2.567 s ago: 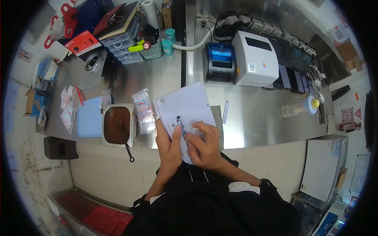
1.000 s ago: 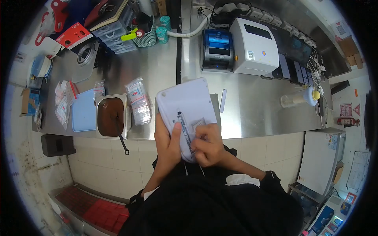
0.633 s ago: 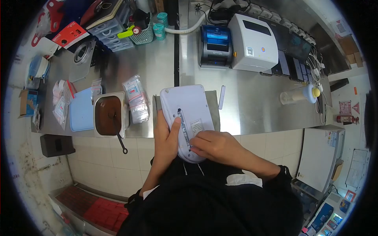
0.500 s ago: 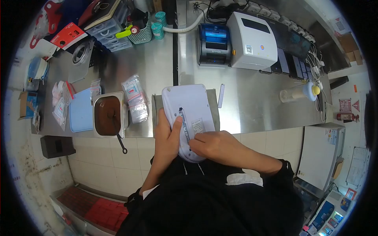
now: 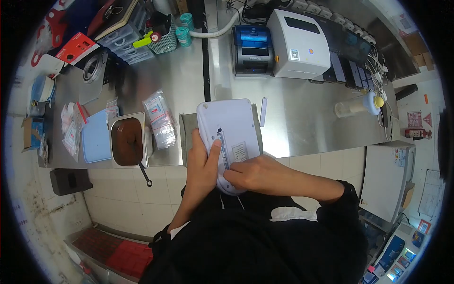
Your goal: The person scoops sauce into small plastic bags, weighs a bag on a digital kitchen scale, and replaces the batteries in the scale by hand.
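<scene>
A pale lavender-white plastic device is held underside up, with a long narrow battery slot uncovered and a small printed label beside it. Its front is hidden, so its exact kind does not show. My left hand is closed round the left edge, thumb lying along the slot. At the slot's lower end, the fingers of my right hand are pinched together; whatever is between them is hidden. A thin lavender strip, like a battery cover, lies on the table right of the device. Beneath the device is a grey cloth mat.
Left on the steel table are a metal pan of brown liquid with a dark-handled utensil, packets and a blue lid. Behind stand a label printer and a white printer; rightward lies a bottle.
The view has shifted slightly, and the device sits a little further right and up in it. My right fingers stay at the slot's lower end; my left grip is unchanged.
</scene>
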`<state>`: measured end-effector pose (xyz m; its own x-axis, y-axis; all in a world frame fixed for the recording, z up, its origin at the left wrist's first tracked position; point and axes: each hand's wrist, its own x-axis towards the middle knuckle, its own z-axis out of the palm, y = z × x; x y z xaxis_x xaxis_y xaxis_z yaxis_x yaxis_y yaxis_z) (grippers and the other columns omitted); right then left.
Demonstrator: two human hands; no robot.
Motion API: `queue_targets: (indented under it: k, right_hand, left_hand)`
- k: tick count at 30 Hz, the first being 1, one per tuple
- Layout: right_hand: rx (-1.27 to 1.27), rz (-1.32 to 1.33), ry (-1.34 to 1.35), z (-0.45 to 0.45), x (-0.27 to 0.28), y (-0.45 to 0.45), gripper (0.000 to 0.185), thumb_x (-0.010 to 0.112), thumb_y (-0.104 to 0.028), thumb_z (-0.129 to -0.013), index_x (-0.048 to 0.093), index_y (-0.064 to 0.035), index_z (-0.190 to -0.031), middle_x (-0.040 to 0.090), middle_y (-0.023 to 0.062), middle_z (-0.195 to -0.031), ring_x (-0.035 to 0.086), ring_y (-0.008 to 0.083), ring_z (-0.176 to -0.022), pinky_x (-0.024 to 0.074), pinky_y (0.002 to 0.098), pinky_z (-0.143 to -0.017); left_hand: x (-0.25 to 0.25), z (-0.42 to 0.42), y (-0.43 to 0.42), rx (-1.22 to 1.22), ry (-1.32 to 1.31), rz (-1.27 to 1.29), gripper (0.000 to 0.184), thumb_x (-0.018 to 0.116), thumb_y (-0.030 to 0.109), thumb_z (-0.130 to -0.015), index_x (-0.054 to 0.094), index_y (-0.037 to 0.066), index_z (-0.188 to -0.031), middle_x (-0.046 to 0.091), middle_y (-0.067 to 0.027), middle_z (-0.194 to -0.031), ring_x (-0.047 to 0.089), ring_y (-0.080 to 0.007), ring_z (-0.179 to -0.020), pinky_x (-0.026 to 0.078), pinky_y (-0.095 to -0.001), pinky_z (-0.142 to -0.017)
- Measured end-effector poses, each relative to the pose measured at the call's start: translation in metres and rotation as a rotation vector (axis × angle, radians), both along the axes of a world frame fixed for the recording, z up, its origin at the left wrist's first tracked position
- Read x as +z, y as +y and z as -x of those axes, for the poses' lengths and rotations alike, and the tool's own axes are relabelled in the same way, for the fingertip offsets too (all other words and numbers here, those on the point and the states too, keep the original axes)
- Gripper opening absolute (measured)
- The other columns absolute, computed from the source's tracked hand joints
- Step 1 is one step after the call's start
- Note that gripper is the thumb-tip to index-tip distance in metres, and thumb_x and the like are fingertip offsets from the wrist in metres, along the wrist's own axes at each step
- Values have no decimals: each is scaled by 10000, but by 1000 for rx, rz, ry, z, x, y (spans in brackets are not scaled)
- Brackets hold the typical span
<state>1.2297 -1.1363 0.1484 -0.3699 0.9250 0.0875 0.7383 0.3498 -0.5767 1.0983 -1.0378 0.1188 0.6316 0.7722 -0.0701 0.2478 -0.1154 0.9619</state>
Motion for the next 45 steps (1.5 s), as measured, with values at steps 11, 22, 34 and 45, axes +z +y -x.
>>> queue_targets:
  k: [11, 22, 34, 45]
  right_hand:
    - [-117, -178, 109, -1, -14, -13, 185, 607, -55, -694, 512, -50, -853, 532, 51, -774, 603, 185, -598, 499, 294, -484]
    - [-253, -108, 347, 4, -31, -11, 223, 622, -14, -718, 592, -68, -932, 528, 77, -952, 602, 213, -757, 510, 290, -638]
    - [-498, 124, 403, 18, -16, 6, 328, 628, -69, -753, 468, -43, -1039, 516, 118, -881, 595, 282, -728, 494, 349, -604]
    - [-438, 109, 185, 17, 4, 8, 275, 586, -103, -783, 467, -19, -1015, 566, 152, -876, 593, 330, -736, 497, 388, -602]
  left_hand:
    - [-9, 2, 3, 79, -72, 95, 234, 469, 161, -894, 406, -31, -1014, 591, -184, -789, 586, -200, -718, 444, -334, -632]
    - [-42, 9, 6, 170, -225, 302, 240, 454, 119, -897, 429, -31, -1083, 532, -131, -967, 508, -160, -883, 410, -281, -782]
    - [-21, 7, 4, 134, -237, 188, 289, 470, 139, -891, 409, -50, -1101, 559, -146, -909, 527, -171, -823, 425, -294, -747]
    - [-11, 10, 3, 30, -211, -103, 305, 493, 138, -866, 384, -57, -1074, 581, -196, -874, 579, -222, -795, 443, -321, -710]
